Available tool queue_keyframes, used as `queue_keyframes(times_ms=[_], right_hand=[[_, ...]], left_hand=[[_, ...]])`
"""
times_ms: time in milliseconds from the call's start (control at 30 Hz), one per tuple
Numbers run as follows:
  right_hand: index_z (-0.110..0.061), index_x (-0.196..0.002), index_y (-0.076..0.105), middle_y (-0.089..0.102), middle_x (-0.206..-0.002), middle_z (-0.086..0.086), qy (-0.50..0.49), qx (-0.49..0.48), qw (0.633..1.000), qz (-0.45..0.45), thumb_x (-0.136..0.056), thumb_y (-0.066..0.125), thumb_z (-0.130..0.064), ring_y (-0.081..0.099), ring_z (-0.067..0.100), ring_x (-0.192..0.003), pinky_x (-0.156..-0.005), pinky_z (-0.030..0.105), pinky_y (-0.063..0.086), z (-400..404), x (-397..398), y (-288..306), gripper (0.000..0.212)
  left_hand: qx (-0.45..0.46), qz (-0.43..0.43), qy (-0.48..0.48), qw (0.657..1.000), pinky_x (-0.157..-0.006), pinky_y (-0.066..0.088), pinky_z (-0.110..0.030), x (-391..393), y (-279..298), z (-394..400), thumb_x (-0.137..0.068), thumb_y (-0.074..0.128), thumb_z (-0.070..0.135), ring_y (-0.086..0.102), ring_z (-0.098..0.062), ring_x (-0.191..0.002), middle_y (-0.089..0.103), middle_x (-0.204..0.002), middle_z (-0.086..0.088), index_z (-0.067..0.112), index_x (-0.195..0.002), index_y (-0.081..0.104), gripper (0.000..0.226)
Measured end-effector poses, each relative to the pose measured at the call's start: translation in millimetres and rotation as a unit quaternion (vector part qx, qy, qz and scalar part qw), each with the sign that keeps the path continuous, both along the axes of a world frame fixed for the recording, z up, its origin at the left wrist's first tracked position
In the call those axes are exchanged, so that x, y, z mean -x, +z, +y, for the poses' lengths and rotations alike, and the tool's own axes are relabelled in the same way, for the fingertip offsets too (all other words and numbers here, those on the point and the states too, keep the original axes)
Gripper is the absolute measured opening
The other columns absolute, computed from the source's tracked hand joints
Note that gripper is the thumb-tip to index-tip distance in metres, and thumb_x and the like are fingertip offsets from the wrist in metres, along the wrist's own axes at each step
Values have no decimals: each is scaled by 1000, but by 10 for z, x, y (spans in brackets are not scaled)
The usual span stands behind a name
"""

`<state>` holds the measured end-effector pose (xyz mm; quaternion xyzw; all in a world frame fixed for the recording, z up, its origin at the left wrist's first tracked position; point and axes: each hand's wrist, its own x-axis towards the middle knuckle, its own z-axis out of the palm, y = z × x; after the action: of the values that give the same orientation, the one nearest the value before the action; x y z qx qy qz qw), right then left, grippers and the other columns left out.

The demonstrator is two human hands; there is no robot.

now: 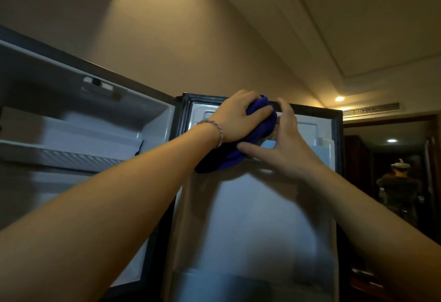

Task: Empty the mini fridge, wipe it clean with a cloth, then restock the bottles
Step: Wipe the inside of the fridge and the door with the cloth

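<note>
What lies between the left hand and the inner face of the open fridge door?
In the head view, the blue cloth lies between the left hand and the fridge door.

Head camera looks up, close to the open fridge door [257, 206].

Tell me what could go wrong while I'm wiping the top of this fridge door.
1. The door stands open, and both hands work at its upper part; pushing there could swing it or strain the hinge.
2. The cloth is bunched in the left hand, so it may skip the gasket corners.
3. The right hand holds it only loosely.
</note>
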<state>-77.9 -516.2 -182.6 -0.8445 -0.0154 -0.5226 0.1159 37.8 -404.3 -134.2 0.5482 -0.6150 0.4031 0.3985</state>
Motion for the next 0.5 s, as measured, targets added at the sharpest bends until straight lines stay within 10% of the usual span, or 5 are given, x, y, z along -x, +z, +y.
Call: queue_keyframes(times_ms=[133, 267, 500], right_hand=[[-41, -154, -7, 13, -160, -6, -34, 32, 999, -27, -52, 72, -78, 31, 24, -143, -112, 49, 39, 110, -172, 116, 135], [-55, -149, 8, 24, -155, -1, -35, 56, 995, -79, -53, 68, -78, 39, 32, -135, -108, 51, 42, 191, -354, 110, 116], [-32, -134, 50, 42, -132, 2, -46, 164, 975, -140, -76, 74, -40, 49, 27, -115, -95, 44, 49, 212, -360, 121, 63]], left_hand=[[-110, 55, 55, 991, -111, 26, -54, 29, 39, 181, -91, 30, 65, 40, -21, -128, 48, -133, 14, 46, -124, 47, 42], [-143, 122, -50, 981, -115, 30, -43, -103, -63, 429, -94, 40, 56, 37, -13, -135, 31, -152, 10, 39, -151, 17, 64], [-37, -13, 154, 987, -100, 40, -45, -726, -528, 558, -91, 18, 68, 45, -17, -118, 53, -122, 1, 23, -123, 48, 63]])
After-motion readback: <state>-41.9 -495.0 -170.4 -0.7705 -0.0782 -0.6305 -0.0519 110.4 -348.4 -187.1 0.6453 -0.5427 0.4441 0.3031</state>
